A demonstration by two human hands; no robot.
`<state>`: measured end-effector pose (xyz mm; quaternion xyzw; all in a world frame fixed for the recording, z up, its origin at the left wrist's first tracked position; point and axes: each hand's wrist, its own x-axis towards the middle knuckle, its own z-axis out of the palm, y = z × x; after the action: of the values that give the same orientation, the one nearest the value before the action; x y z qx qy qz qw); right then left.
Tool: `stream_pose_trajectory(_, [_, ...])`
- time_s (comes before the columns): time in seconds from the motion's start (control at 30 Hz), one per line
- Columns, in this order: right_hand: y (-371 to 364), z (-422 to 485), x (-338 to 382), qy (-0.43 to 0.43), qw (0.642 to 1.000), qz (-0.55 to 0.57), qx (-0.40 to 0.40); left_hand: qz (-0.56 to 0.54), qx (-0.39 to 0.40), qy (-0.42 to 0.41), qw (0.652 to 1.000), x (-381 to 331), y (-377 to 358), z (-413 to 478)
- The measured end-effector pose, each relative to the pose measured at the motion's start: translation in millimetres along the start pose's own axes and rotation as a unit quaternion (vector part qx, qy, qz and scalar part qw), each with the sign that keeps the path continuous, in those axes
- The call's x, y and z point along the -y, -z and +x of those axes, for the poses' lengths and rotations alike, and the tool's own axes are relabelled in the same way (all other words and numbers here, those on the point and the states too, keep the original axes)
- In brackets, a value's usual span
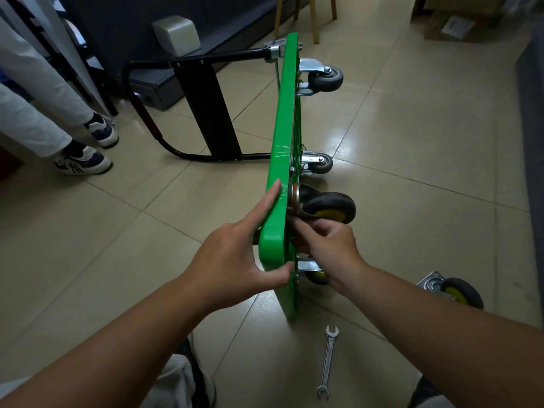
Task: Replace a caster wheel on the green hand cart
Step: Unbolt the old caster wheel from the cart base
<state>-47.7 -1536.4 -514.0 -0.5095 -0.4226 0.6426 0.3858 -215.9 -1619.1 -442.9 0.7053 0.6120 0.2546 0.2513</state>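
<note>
A green hand cart point(282, 136) stands tipped on its long edge on the tiled floor point(412, 178). Its underside faces right, so the wheels are exposed and easy to reach. Its black handle point(206, 107) is swung out to the left and rests on the floor, likely propping the deck upright.

The left hand point(235, 254) holds the raised edge of the deck near its close end. The forefinger lies straight along the edge and the thumb is hooked over the near side, which appears to steady the cart.

The right hand point(326, 240) reaches around to the underside, just across the deck from the left hand. Its fingers are curled in against the bracket of a caster point(329, 206) with a black tyre and yellow hub. Whether they pinch a fastener or the bracket itself is hidden. The caster sits against the deck directly above this hand, touching it.

A loose caster point(453, 288) of the same colours lies on the floor to the right, near the right forearm. A double-ended wrench point(327, 360) lies on the floor between the forearms, untouched. Two grey-wheeled casters sit at the deck's far end. Another person's legs point(82, 160) stand at the left.
</note>
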Motion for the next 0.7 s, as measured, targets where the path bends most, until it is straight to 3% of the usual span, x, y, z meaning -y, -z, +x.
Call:
stream_pose_trajectory(0.23, [1.9,2.8,-6.3,-0.045,0.998,-0.037,0.001,0.006,-0.002,-0.005,1.000,0.5,-0.1,0.1])
stream_pose_trajectory(0.4, [7.3,2.4,-0.9,-0.001,0.998,-0.047,0.029,0.007,-0.001,-0.001,1.000,0.1,0.3,-0.4])
stream_pose_trajectory(0.53, [3.1,2.8,-1.5,-0.033,0.999,0.007,0.023,0.001,0.002,0.002,1.000,-0.5,0.7,-0.7])
stream_pose_trajectory(0.7, [7.5,6.3,-8.0,-0.062,0.998,-0.021,0.015,0.002,0.005,0.005,1.000,-0.9,0.0,-0.5])
